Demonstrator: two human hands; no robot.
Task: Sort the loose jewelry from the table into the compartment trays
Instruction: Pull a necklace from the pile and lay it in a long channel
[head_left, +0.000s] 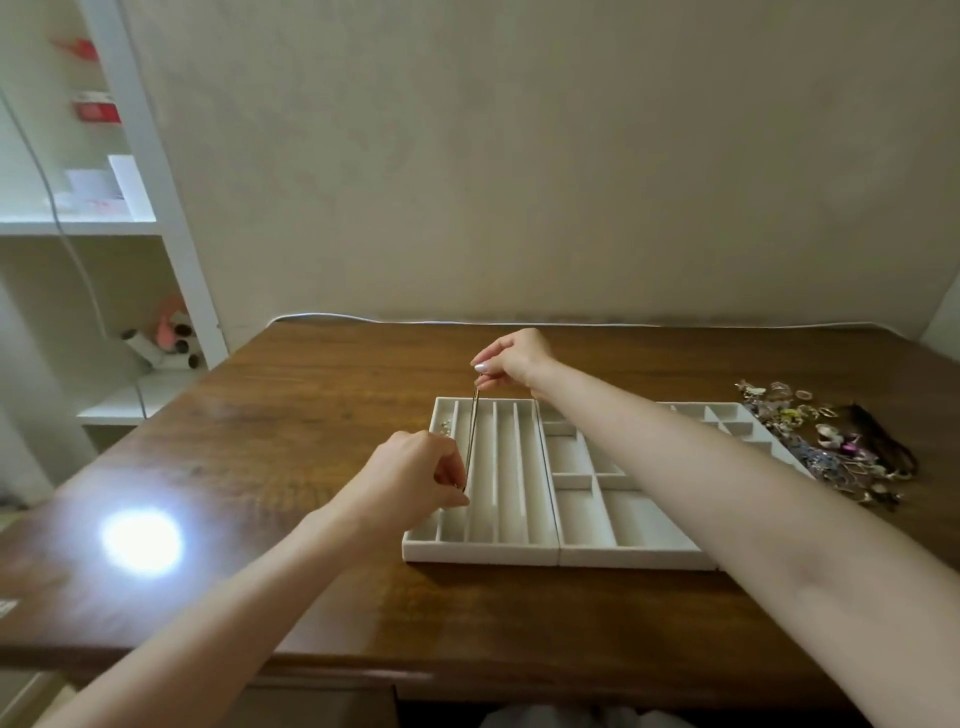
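Chain (471, 441) stretched at frame center over long slots of slotted tray (480, 553), top end pinched by right hand (511, 361), bottom end pinched by left hand (415, 478). Second tray (634, 557) touching on its right. Jewelry pile (821, 441) far right on glossy wooden table (311, 415). Beige wall (519, 156) behind, white shelf (104, 228) upper left.

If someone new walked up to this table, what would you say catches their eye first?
Probably the thin gold chain, pinched taut between the right hand at its far end and the left hand at its near end, above the long slots of the left tray. Then the tangled jewelry pile beside the right tray, and a bright glare on the table at the left.
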